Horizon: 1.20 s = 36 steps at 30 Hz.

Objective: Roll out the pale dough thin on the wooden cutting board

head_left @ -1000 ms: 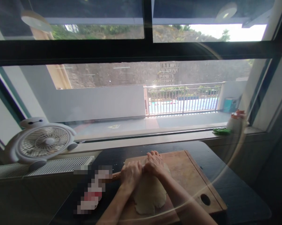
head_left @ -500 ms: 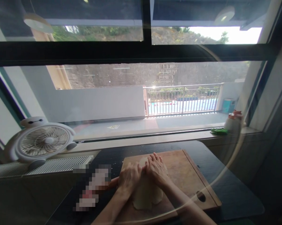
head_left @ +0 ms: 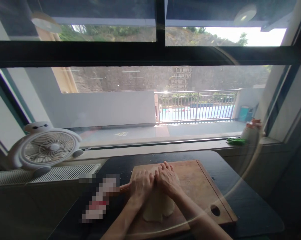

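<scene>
A pale sheet of dough (head_left: 157, 209) lies on a wooden cutting board (head_left: 193, 186), its near edge uneven. Across its far part rest my left hand (head_left: 141, 181) and my right hand (head_left: 168, 178), side by side and nearly touching. Both have their fingers stretched forward, palms down. From under the left hand a thin reddish-brown stick (head_left: 125, 188), like the end of a rolling pin, juts out to the left; its middle is hidden by my hands and the dough. Some dough shows around the fingertips.
The board sits on a dark table (head_left: 250, 206) by a window. A blurred-out item (head_left: 100, 201) lies left of the board. A white fan (head_left: 52, 146) stands over a radiator (head_left: 65, 173). On the sill are a spray bottle (head_left: 250, 131) and a green cloth (head_left: 235, 141).
My left hand has slid slightly forward and its fingers have straightened. The stick's end has moved forward a little with it. My right hand is almost unchanged.
</scene>
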Each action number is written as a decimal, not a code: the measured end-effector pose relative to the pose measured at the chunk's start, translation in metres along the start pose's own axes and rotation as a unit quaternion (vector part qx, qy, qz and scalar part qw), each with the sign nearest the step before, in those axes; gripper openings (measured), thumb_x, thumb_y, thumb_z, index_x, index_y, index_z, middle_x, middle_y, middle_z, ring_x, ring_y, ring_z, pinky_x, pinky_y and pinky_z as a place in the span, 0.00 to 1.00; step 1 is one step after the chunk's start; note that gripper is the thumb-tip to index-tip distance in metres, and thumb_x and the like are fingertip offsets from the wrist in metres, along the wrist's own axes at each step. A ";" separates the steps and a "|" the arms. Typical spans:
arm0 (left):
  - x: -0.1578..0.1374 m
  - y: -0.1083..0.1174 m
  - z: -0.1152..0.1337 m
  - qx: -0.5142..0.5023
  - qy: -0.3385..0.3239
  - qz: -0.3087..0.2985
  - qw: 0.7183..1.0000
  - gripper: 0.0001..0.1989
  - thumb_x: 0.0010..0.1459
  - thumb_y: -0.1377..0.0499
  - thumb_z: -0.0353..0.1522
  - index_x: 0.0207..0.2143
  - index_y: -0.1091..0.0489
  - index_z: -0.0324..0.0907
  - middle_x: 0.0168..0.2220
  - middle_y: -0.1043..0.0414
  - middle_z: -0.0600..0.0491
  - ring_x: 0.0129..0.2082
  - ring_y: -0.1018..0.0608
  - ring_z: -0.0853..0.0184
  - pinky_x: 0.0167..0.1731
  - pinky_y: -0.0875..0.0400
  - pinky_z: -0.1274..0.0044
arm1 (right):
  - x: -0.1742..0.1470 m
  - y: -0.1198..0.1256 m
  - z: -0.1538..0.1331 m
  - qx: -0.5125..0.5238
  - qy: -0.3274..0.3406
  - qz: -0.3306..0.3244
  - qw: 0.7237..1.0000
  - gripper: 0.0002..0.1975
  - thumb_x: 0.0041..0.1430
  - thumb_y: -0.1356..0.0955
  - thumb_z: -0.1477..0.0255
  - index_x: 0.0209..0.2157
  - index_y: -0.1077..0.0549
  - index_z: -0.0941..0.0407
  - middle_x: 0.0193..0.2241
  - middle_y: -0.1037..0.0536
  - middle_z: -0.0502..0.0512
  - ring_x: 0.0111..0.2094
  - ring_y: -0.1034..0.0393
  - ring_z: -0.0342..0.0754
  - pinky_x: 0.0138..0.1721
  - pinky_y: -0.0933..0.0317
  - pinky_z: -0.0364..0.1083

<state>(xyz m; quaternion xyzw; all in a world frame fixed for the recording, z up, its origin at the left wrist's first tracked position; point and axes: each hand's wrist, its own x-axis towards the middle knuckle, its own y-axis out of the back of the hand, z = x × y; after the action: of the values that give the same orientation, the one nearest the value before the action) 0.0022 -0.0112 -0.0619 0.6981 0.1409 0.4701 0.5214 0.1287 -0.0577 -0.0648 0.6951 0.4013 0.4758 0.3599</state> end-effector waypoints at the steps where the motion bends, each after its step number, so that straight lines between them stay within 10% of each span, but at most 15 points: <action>1: -0.007 0.003 0.001 0.003 -0.008 0.004 1.000 0.17 0.62 0.58 0.36 0.30 0.32 0.42 0.30 0.30 0.49 0.34 0.28 0.61 0.37 0.37 0.70 | -0.009 0.002 0.001 0.000 0.004 0.006 1.000 0.22 0.65 0.48 0.65 0.52 0.34 0.57 0.55 0.37 0.59 0.60 0.54 0.51 0.58 0.61 0.53; 8: -0.032 0.013 -0.010 -0.032 -0.048 0.000 0.998 0.17 0.63 0.59 0.37 0.34 0.33 0.42 0.35 0.31 0.49 0.38 0.31 0.63 0.43 0.39 0.70 | -0.035 0.015 0.002 -0.011 0.035 0.017 0.999 0.22 0.65 0.48 0.64 0.54 0.37 0.57 0.58 0.40 0.58 0.60 0.54 0.50 0.59 0.65 0.53; 20: 0.055 -0.026 -0.037 -0.024 0.090 -0.158 0.983 0.21 0.59 0.55 0.38 0.50 0.35 0.40 0.52 0.33 0.46 0.53 0.35 0.59 0.51 0.42 0.65 | 0.026 0.016 -0.003 -0.024 0.012 -0.006 1.000 0.18 0.63 0.44 0.67 0.35 0.26 0.59 0.41 0.27 0.64 0.50 0.40 0.55 0.51 0.51 0.56; 36: -0.056 0.035 -0.005 -0.120 -0.065 -0.115 0.984 0.22 0.63 0.61 0.39 0.53 0.37 0.46 0.54 0.34 0.53 0.54 0.34 0.66 0.54 0.42 0.72 | -0.110 0.014 0.009 -0.009 0.143 0.085 0.986 0.25 0.57 0.42 0.77 0.58 0.40 0.56 0.58 0.39 0.53 0.60 0.51 0.47 0.60 0.61 0.48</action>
<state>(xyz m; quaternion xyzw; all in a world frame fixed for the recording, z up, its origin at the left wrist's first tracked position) -0.0412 -0.0616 -0.0600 0.6384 0.1290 0.3740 0.6602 0.1155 -0.1633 -0.0958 0.6481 0.3834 0.6030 0.2635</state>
